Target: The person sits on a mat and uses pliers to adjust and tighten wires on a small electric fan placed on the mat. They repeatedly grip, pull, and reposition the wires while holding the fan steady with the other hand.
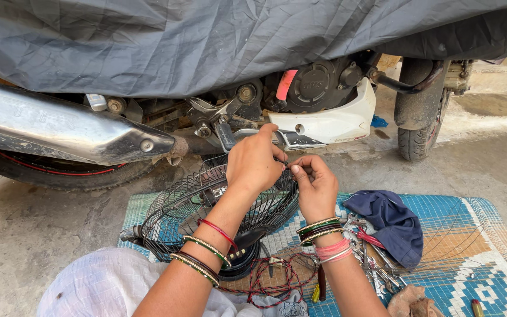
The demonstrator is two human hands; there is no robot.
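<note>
We see both forearms reaching forward from the bottom of the view, wrists ringed with bangles. Our left hand (254,163) arches over the top of the wire fan guard (206,217), knuckles up, its fingers curled down and pinched together at the guard's upper rim. Our right hand (315,186) sits just beside it, palm turned inward, thumb and forefinger closed on something very small at the same spot; what is pinched there is too tiny to make out. The two hands nearly touch at the fingertips.

The guard is a domed cage of thin dark metal wires fanning out from a round black hub, lying tilted on a woven plastic mat (488,258) patterned in blue, white and orange. Red and black twisted wires (271,279) trail loose over the mat below the guard. To the right lie a crumpled dark blue cloth (391,223) and a heap of shiny metal tools (371,258), with a second, flatter wire grille (447,246) beside them.

Behind the mat stands a motorcycle (318,100) under a wrinkled grey cover (206,41), its long chrome exhaust (60,126) gleaming above rough concrete ground.
</note>
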